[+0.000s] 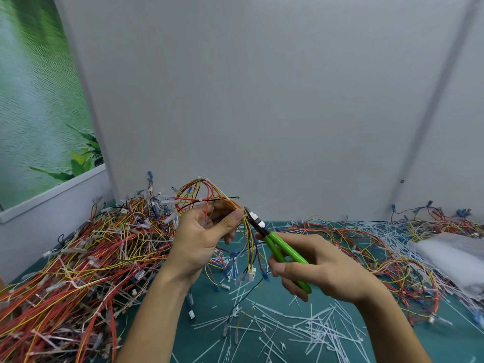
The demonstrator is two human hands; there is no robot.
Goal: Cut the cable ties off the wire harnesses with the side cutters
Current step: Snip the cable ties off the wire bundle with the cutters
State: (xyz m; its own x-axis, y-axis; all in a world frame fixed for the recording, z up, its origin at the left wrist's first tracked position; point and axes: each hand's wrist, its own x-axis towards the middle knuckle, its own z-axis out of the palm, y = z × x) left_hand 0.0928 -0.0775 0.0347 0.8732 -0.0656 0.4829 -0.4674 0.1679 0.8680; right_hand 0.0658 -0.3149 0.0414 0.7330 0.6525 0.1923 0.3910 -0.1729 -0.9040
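Your left hand [201,239] pinches the harness [209,189] up over mid-bench [275,297], your right hand [322,268] grips the side cutters [277,244] -- jaws sit tight against the wires [248,231], so you could easily nick insulation.

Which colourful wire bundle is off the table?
The red-and-yellow wire harness gripped in the left hand, green-handled side cutters at it; the other bundles lie on the table.
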